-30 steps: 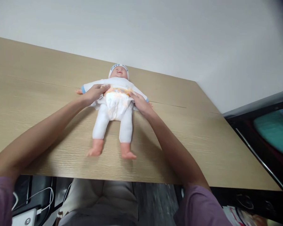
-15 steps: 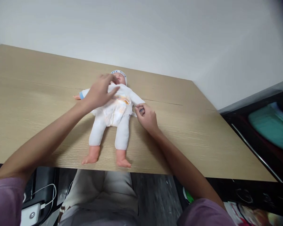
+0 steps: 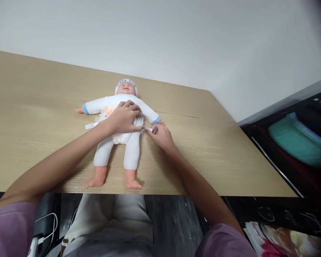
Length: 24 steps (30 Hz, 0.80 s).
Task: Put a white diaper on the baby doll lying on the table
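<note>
A baby doll point(image 3: 117, 141) in white clothes and a white cap lies on its back on the wooden table point(image 3: 37, 142), feet toward me. A white diaper point(image 3: 120, 137) with an orange print is wrapped around its waist. My left hand point(image 3: 124, 117) lies flat on the doll's belly, pressing on the diaper front. My right hand point(image 3: 160, 135) is at the doll's right hip, pinching the diaper's side tab point(image 3: 149, 130) between thumb and fingers. The other side tab point(image 3: 91, 125) lies loose on the table by the doll's left side.
A white wall rises behind the table. To the right is a dark rack point(image 3: 289, 150) with a teal bundle point(image 3: 296, 142) on it. Below the table edge are my lap, a white device with cables point(image 3: 42, 235) on the left, and printed paper point(image 3: 280, 242) on the floor.
My left hand went from the doll's left side, up over its chest, then down flat onto its belly. My right hand closed on the side tab. The view shifted slightly.
</note>
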Available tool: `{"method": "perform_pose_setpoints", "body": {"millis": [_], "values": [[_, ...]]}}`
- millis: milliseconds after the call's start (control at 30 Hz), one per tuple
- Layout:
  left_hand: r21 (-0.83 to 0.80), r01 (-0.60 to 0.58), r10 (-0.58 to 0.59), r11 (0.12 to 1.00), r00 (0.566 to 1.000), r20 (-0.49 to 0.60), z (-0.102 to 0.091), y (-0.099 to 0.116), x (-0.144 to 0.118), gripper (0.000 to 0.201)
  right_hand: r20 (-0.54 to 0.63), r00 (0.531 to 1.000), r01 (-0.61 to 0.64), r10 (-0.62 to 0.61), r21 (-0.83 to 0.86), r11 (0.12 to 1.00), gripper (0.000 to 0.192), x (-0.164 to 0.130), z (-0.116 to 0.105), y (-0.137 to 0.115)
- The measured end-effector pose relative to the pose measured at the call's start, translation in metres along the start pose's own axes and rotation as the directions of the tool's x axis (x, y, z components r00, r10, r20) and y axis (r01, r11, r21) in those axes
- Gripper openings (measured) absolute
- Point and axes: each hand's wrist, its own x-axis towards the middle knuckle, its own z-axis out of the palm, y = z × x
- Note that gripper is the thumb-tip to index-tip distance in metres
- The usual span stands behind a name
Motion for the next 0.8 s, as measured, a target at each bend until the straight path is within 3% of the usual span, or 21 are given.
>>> {"method": "perform_pose_setpoints", "body": {"millis": [100,200,333,500,633,733,800], "values": [[0.005,0.007,-0.007,1.000,1.000,-0.005,0.002,0.001,0.000,0.053,0.039,0.999,0.005,-0.014,0.229,0.973,0.050,0.003,-0.011,-0.001],[0.014,0.012,-0.012,1.000,1.000,-0.008,0.005,0.000,-0.001,0.058,0.029,0.997,0.049,-0.070,0.463,0.885,0.058,0.009,-0.017,-0.010],[-0.031,0.037,-0.037,0.999,0.999,-0.011,0.007,-0.001,-0.001,0.076,0.050,0.993,0.059,-0.106,0.565,0.823,0.060,0.022,-0.007,-0.036],[-0.068,0.084,-0.083,0.994,0.996,0.012,0.002,-0.001,0.000,0.093,-0.006,0.992,0.108,-0.125,0.557,0.824,0.049,0.039,0.021,-0.066],[-0.092,0.087,-0.085,0.992,0.996,0.026,0.002,-0.002,0.000,0.091,-0.101,0.986,0.166,-0.132,0.546,0.821,0.047,0.029,0.028,-0.066],[-0.123,0.074,-0.072,0.990,0.997,0.021,0.005,-0.004,0.001,0.090,-0.171,0.948,0.314,-0.266,0.407,0.857,0.054,0.008,0.020,-0.059],[-0.145,0.069,-0.068,0.987,0.998,0.015,0.006,-0.006,0.001,0.091,-0.199,0.893,0.446,-0.403,0.279,0.850,0.054,-0.005,0.013,-0.056]]}}
